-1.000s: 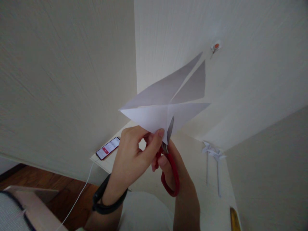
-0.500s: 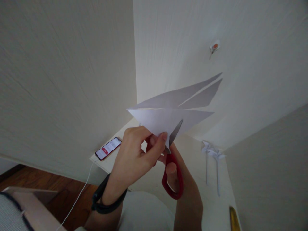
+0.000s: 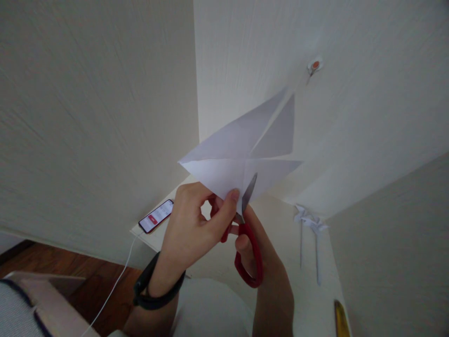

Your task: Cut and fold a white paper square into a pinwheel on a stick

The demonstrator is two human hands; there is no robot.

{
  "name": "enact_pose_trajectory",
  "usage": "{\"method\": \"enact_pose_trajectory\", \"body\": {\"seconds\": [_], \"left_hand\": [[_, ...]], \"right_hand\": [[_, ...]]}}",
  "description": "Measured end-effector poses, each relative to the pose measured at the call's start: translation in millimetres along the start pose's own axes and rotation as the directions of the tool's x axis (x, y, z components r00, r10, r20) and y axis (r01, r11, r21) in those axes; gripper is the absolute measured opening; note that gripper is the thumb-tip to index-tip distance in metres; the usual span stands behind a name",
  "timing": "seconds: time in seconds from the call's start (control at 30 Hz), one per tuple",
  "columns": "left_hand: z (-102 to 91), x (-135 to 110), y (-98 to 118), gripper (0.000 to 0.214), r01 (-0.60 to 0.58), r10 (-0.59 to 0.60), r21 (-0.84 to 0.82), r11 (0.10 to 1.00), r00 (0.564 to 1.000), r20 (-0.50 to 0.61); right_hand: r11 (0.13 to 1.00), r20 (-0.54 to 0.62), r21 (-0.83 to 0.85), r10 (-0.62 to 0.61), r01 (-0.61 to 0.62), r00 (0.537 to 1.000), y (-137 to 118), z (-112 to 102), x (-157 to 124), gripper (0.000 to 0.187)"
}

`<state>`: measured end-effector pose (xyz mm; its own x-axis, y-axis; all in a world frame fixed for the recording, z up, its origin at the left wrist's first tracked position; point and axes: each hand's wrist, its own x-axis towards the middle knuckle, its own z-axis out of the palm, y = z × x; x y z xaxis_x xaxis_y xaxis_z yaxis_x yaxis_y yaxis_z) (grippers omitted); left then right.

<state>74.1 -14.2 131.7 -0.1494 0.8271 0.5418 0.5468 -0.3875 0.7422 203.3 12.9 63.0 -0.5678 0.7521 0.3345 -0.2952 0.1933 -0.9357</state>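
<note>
Pinching the white paper (image 3: 217, 171) between thumb and fingers of our left hand (image 3: 194, 222), we hold it just beyond both hands; our right hand (image 3: 271, 248) is curled round red-handled scissors (image 3: 257, 255), thumb through one loop. One blade lies over the paper's near corner. We judge the cutting part-done: one slit runs inward from the right side, the left tip looks uncut, and how deep the near cut goes we cannot tell. Beyond, on the bench (image 3: 305, 299), a phone (image 3: 156, 216) lies left of our hands, two paper pinwheels (image 3: 317, 227) right.
</note>
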Motion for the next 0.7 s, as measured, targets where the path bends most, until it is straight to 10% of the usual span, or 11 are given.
{"method": "enact_pose_trajectory", "body": {"seconds": [0.7], "left_hand": [[-1.0, 1.5, -0.1, 0.041, 0.008, -0.008, 0.003, 1.000, 1.000, 0.020]], "right_hand": [[0.998, -0.043, -0.041, 0.036, -0.038, 0.998, -6.7, 4.3, 1.8, 0.058]]}}
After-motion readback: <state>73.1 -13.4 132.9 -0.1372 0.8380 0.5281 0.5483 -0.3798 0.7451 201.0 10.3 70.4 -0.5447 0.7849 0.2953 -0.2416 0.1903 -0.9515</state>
